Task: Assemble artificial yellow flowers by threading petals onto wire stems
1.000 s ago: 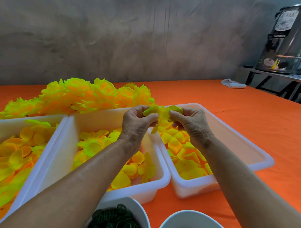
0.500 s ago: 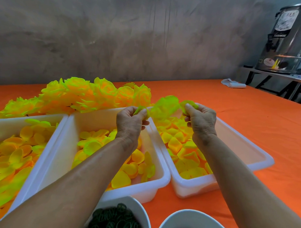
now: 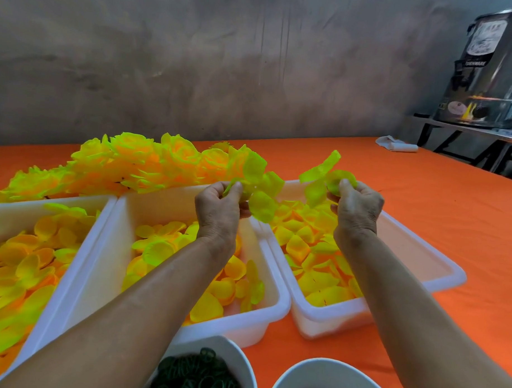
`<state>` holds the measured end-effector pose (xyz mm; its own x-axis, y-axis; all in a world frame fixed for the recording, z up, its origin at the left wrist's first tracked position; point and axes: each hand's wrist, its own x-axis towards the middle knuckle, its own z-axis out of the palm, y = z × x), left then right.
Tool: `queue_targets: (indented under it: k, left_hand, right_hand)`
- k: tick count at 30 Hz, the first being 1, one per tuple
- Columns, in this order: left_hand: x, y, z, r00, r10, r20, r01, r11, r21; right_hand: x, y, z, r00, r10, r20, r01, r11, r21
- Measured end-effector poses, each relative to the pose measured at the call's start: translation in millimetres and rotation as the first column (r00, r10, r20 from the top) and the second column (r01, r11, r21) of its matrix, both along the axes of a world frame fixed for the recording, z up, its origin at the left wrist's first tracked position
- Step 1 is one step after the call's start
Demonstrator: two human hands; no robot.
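Note:
My left hand (image 3: 219, 210) pinches a cluster of yellow-green petals (image 3: 259, 188) above the gap between the middle tray (image 3: 272, 281) and the right tray (image 3: 438, 267). My right hand (image 3: 356, 209) pinches a second petal piece (image 3: 326, 176) over the right tray. The two pieces hang apart, a hand's width between them. No wire stem shows. Loose yellow petals (image 3: 311, 248) fill the right tray, and more lie in the middle and left trays. A heap of finished yellow flowers (image 3: 139, 163) lies behind the trays.
A left tray (image 3: 81, 245) holds yellow and orange petals. A white bowl of dark green rings (image 3: 199, 374) and a second white bowl (image 3: 326, 379) sit at the front edge. An orange cloth (image 3: 422, 205) covers the table. A metal urn (image 3: 491, 65) stands on a side table.
The hands were together holding one bunch of petals. They have drawn apart, the right hand moving right, and each now holds a separate piece.

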<state>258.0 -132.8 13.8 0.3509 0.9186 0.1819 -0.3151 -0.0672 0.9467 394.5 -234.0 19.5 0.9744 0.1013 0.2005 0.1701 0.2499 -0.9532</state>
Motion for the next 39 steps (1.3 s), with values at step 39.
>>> queue_targets:
  k: [39]
  left_hand:
    - [0,-13,-4,0.972,-0.221,-0.084,0.236,0.934,0.268]
  right_hand:
    - [-19,5,-6,0.788,0.433,0.437,-0.303,0.891,-0.337]
